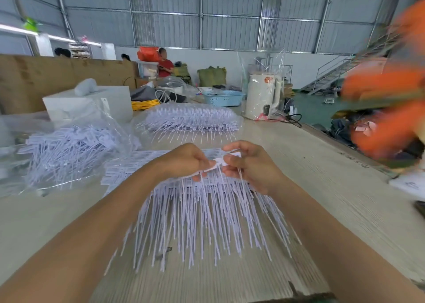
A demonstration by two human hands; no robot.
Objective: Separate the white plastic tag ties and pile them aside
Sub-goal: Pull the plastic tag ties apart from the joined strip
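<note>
An orange shape (391,109) at right is blurred beyond telling.

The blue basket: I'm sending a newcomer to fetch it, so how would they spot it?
Follow the long pale table to its far end. Left of the tall white kettle wrapped in clear plastic sits the blue basket. It is the only light blue thing there, low and rectangular with perforated sides.
</note>
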